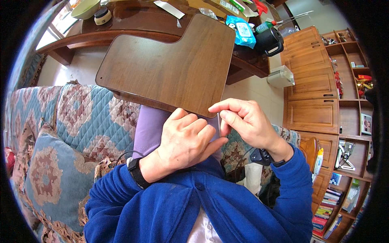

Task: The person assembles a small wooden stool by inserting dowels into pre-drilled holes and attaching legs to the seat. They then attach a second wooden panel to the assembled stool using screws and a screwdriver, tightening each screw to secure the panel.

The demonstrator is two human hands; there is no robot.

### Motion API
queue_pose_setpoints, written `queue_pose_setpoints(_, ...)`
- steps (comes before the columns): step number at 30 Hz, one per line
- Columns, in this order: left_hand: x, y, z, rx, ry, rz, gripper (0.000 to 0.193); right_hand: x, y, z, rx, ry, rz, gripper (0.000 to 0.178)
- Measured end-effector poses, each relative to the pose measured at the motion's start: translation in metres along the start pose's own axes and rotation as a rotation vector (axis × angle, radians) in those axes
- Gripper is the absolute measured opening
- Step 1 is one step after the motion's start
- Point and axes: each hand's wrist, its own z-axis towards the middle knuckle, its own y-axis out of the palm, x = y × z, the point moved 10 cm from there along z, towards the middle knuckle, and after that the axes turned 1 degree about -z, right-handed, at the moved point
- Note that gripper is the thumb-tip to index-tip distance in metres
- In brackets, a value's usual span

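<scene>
My left hand (187, 139) is curled above my lap, its back turned up. The fingertips are tucked out of sight, so what they hold cannot be made out. Close to its right, my right hand (248, 121) is closed in a pinch, index finger and thumb bent towards each other. A thin, pale, thread-like strip (219, 124) hangs at these fingers, in the gap between the hands. Just beyond both hands lies a dark brown wooden board (170, 73) with a cut-out corner, its near edge over my knees.
Behind the board stands a dark wooden table (133, 18) with a blue wipes pack (243, 31), a black pitcher (269, 41), a jar (103, 16) and a green bowl (86, 9). A patterned sofa (81, 109) lies left, with a cushion (52, 178). Wooden cabinets (312, 85) stand right.
</scene>
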Motion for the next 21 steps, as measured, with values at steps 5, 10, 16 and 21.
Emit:
queue_pose_setpoints(5,0.000,-0.007,0.005,0.018,-0.025,-0.028,0.030,-0.035,-0.036,0.002,0.359,-0.487,-0.681,0.032)
queue_pose_setpoints(10,-0.005,-0.013,0.008,-0.126,-0.074,-0.006,0.022,0.031,-0.070,0.046,0.719,-0.251,-0.195,0.078)
queue_pose_setpoints(16,-0.009,-0.022,0.018,-0.397,-0.053,0.088,0.013,0.054,-0.035,0.078,0.444,-0.364,0.621,0.038)
queue_pose_setpoints(21,-0.020,-0.029,0.044,-0.577,0.145,0.266,0.010,0.049,-0.036,0.075,0.451,-0.372,0.559,0.030)
